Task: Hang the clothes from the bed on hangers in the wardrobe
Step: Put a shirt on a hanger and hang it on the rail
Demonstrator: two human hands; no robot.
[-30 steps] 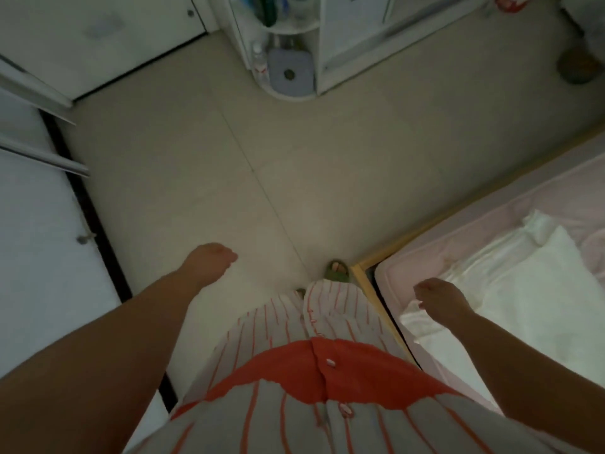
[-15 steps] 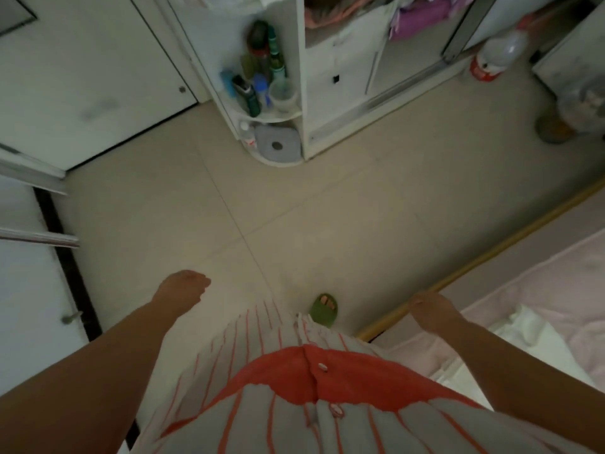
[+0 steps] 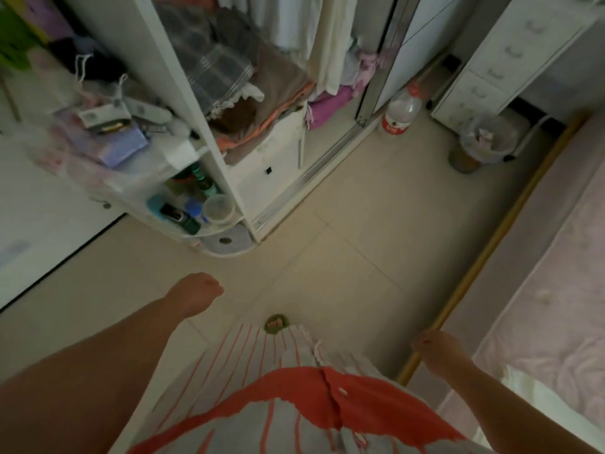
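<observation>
The white wardrobe [image 3: 262,178] stands open ahead, with light garments [image 3: 314,34] hanging inside above heaps of folded clothes [image 3: 262,93]. At the right is the pink bed [image 3: 540,290], and a white garment [image 3: 537,398] lies on it at the lower right, partly behind my right arm. My left hand [image 3: 193,294] hangs over the floor with loosely curled fingers and holds nothing. My right hand [image 3: 438,350] hovers near the bed's wooden edge, fingers loosely curled, also empty. No hanger is visible.
A rounded corner shelf [image 3: 209,224] with bottles and a cup juts from the wardrobe's left end. A large plastic bottle [image 3: 401,113], a bin [image 3: 484,142] and a white drawer unit [image 3: 501,60] stand beyond the tiled floor [image 3: 360,224]. A white door [image 3: 39,224] is left.
The view has tilted up from the floor and bed to the open wardrobe. Both hands stay empty, and the white garment has slid to the frame's lower right.
</observation>
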